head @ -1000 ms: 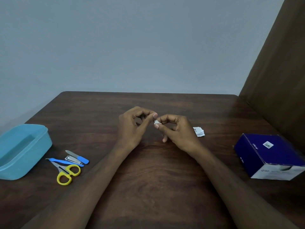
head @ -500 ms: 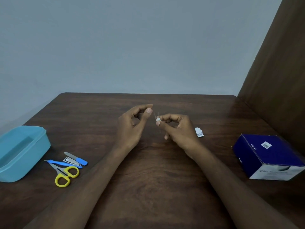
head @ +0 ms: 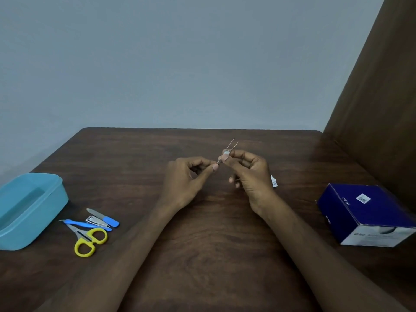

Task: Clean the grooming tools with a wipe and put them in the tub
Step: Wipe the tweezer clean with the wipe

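Left hand pinching thin metal tweezers at the joined end; right hand pinching white wipe round both prongs above dark woodgrain surface.

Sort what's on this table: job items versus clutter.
Job: tweezers and wipe in the hands, left hand, right hand, scissors, nail clipper, nail file, blue tool, tub.
Lying about: blue box, torn wrapper.

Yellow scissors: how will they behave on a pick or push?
The scissors lie flat on the table, so they will probably slide rather than roll. Small with thin blades and plastic loops, so likely light and stiff. They lie against the blue tool; a push may shift it.
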Tool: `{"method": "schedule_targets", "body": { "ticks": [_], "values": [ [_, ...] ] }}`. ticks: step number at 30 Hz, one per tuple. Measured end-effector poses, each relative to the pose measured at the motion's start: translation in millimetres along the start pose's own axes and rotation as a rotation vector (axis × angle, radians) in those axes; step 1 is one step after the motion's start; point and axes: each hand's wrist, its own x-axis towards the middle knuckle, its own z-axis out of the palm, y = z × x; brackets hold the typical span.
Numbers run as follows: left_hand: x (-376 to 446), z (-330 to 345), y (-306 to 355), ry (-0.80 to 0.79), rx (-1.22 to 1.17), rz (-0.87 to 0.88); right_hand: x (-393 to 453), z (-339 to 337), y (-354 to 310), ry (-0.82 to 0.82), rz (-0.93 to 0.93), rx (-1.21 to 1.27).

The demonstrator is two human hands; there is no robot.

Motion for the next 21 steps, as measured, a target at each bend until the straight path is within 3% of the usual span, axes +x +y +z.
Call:
{"method": "schedule_targets", "body": {
  "ticks": [10, 21],
  "values": [
    [0.4, 1.0, -0.5, -0.053, 0.105, 0.058, -0.4, -1.7, -9.0, 0.058, 0.113, 0.193],
    [0.5, 0.6, 0.2, -0.055, 0.123, 0.056, 2.6, -1.4, -10.2, 0.110, 0.074, 0.221]
  ]
}}
